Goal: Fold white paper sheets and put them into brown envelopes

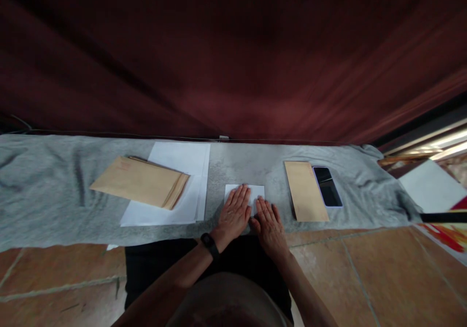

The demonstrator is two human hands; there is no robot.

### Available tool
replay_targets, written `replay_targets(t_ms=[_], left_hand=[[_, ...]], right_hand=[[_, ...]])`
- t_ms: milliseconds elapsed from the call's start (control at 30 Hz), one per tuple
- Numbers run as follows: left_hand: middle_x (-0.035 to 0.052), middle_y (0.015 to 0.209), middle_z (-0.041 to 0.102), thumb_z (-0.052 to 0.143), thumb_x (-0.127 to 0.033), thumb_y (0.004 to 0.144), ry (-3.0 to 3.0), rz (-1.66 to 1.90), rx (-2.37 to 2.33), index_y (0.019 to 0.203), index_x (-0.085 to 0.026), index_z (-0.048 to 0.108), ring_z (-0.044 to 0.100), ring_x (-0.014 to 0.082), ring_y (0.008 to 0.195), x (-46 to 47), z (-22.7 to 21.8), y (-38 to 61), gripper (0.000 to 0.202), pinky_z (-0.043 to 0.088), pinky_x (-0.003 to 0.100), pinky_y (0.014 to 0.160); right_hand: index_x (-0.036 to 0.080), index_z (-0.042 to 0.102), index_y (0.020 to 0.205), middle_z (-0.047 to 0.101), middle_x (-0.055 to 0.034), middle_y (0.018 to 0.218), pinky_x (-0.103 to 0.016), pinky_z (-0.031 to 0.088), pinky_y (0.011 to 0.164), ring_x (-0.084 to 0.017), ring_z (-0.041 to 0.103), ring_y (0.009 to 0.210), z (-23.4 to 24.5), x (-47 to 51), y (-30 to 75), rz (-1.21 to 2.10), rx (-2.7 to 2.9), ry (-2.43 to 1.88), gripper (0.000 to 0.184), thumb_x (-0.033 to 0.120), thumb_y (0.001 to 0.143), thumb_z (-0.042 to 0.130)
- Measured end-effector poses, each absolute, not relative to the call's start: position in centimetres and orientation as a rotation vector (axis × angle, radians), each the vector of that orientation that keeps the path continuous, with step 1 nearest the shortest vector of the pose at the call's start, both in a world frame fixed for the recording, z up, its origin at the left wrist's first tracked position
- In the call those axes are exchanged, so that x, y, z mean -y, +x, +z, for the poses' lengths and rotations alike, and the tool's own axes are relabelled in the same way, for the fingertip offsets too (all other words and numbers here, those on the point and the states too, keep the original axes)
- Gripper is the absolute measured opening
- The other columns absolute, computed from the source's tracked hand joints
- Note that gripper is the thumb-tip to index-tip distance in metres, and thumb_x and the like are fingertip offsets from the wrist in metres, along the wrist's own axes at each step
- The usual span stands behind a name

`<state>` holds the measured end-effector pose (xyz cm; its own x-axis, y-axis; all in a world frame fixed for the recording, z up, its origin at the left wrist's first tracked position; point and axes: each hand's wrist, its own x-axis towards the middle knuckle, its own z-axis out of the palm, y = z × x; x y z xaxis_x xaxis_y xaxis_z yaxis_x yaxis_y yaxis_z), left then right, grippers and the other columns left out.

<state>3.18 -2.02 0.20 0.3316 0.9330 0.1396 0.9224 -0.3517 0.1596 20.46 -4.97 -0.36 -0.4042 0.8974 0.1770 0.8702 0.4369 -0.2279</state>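
A small folded white paper (256,191) lies on the grey cloth (54,190) in front of me. My left hand (235,212) rests flat on the paper's left part, fingers stretched and together. My right hand (269,224) lies flat beside it, fingertips on the paper's lower right edge. Neither hand grips anything. A black band sits on my left wrist.
To the left, a stack of brown envelopes (142,181) lies on white sheets (186,161). To the right are a single brown envelope (305,190) and a dark phone (327,186). A dark red curtain (233,54) hangs behind. The tiled floor (383,273) is below.
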Motion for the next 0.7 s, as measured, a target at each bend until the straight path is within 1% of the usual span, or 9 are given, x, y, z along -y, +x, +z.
replay_targets(t_ms=[100,167,267,367,567,700], left_hand=[[0.0116,0.166,0.028,0.034,-0.028,0.103,2.525,0.285,-1.747,0.158,-0.009,0.027,0.020,0.0220,0.155,2.0,0.1,3.0,0.059,0.019,0.043,0.128],[0.0107,0.166,0.029,0.035,-0.025,0.101,2.535,0.259,-1.740,0.158,-0.011,0.027,0.020,0.0224,0.155,2.1,0.1,2.9,0.059,0.020,0.044,0.127],[0.0097,0.165,0.029,0.036,-0.019,0.098,2.554,0.225,-1.732,0.159,-0.012,0.026,0.020,0.0223,0.155,2.1,0.1,2.8,0.063,0.019,0.044,0.127],[0.0095,0.166,0.029,0.037,-0.018,0.097,2.560,0.211,-1.725,0.159,-0.011,0.026,0.019,0.0225,0.155,2.1,0.0,2.7,0.064,0.019,0.044,0.128],[0.0108,0.166,0.028,0.038,-0.029,0.101,2.555,0.252,-1.709,0.157,-0.012,0.031,0.020,0.0236,0.155,1.8,-0.1,2.2,0.059,0.018,0.045,0.127],[0.0110,0.166,0.028,0.037,-0.036,0.103,2.526,0.285,-1.761,0.156,-0.012,0.033,0.020,0.0238,0.155,1.6,0.1,1.7,0.058,0.018,0.046,0.127]], right_hand=[[0.015,0.034,0.157,0.042,-0.0116,0.159,-0.048,0.026,0.123,-0.025,0.037,0.148,-0.2,4.5,19.9,0.172,2.379,-1.543,0.054,0.039,0.108,0.032],[0.014,0.036,0.156,0.043,-0.0120,0.158,-0.048,0.027,0.123,-0.025,0.036,0.149,-0.1,4.0,19.1,0.193,2.357,-1.538,0.054,0.039,0.109,0.030],[0.014,0.033,0.157,0.042,-0.0121,0.159,-0.048,0.027,0.123,-0.025,0.036,0.149,-0.1,3.2,17.9,0.217,2.360,-1.510,0.056,0.041,0.108,0.030],[0.014,0.029,0.159,0.040,-0.0132,0.159,-0.049,0.026,0.123,-0.026,0.036,0.149,-0.4,2.7,17.4,0.181,2.358,-1.496,0.057,0.041,0.108,0.032],[0.018,0.021,0.161,0.040,-0.0119,0.159,-0.048,0.025,0.123,-0.026,0.037,0.148,-1.0,2.5,18.5,0.068,2.363,-1.497,0.060,0.041,0.108,0.034],[0.017,0.015,0.162,0.039,-0.0127,0.160,-0.048,0.024,0.123,-0.026,0.038,0.148,-1.3,2.3,19.2,-0.018,2.348,-1.541,0.059,0.035,0.108,0.032]])
